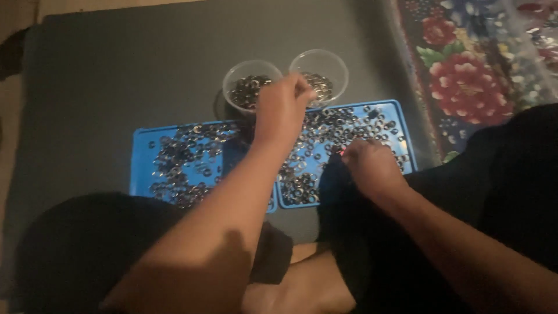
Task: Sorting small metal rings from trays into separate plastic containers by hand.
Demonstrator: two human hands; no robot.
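Hovering my left hand (283, 106), pinched shut on something too small to see, between two clear cups (254, 85); right hand (367, 163) rests curled on the ring-strewn blue tray (401, 110). A nudge could tip the cups.

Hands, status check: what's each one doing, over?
Left hand raised by the two clear cups, fingers pinched. Right hand down on the right blue tray among small metal rings. Nothing blocking.
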